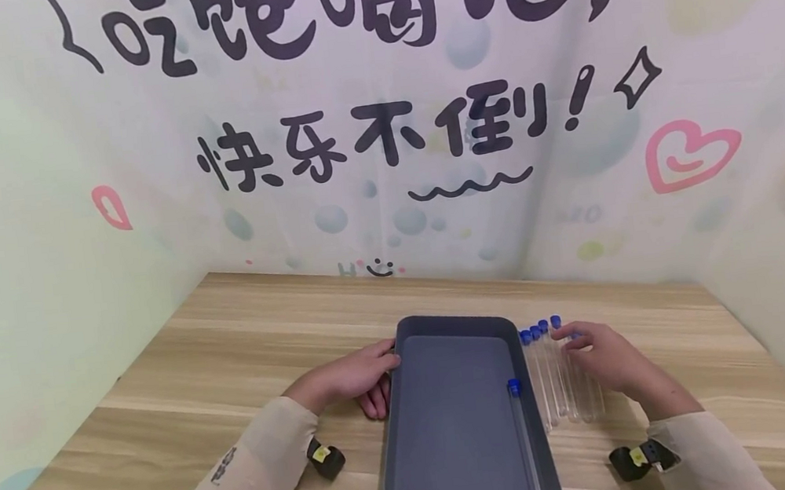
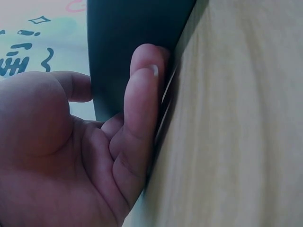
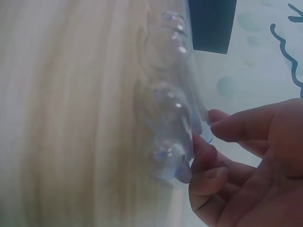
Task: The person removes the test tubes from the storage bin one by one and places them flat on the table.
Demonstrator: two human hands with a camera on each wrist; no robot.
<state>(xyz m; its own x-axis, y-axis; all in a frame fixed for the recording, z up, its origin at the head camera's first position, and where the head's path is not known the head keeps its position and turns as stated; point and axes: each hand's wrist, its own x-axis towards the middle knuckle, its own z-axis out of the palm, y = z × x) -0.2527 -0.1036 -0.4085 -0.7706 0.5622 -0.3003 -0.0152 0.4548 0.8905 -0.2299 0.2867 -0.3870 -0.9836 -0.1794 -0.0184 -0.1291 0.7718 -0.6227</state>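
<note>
A dark grey tray [image 1: 453,428] lies on the table, holding one clear test tube [image 1: 524,445] with a blue cap along its right side. My left hand [image 1: 352,379] grips the tray's left rim; in the left wrist view its curled fingers [image 2: 140,104] lie against the outer wall. Several more blue-capped test tubes [image 1: 554,379] lie side by side just right of the tray. Over their capped ends, my right hand [image 1: 605,358] pinches one tube near its cap between thumb and finger. In the right wrist view the tubes' rounded ends [image 3: 165,104] face the camera.
The wood-grain table [image 1: 233,355] extends around the tray on both sides. Behind it hangs a pale printed cloth [image 1: 362,224] with black lettering. A small black device is strapped at each wrist.
</note>
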